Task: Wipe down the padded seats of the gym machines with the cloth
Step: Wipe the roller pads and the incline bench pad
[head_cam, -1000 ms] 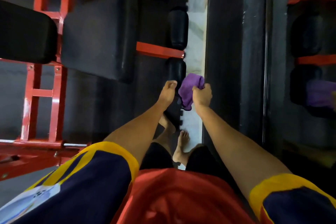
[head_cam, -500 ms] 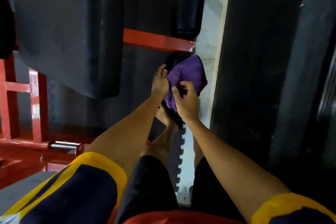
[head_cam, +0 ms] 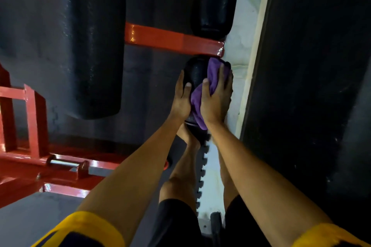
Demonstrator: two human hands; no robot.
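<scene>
Left hand (head_cam: 181, 100) grips roller pad (head_cam: 195, 72), right hand (head_cam: 215, 102) cloth (head_cam: 196, 100), over matting (head_cam: 152, 96).

A gym floor, among the weight machines.
A long black padded seat (head_cam: 80, 36) sits by a red-painted steel frame (head_cam: 34, 122). An upper roller pad (head_cam: 214, 0) and a lower roller pad (head_cam: 195, 72) flank a red crossbar (head_cam: 172, 41). A chrome peg (head_cam: 64, 163) juts from the base, and dark interlocking rubber matting (head_cam: 140, 90) with a jigsaw edge covers the floor.
</scene>
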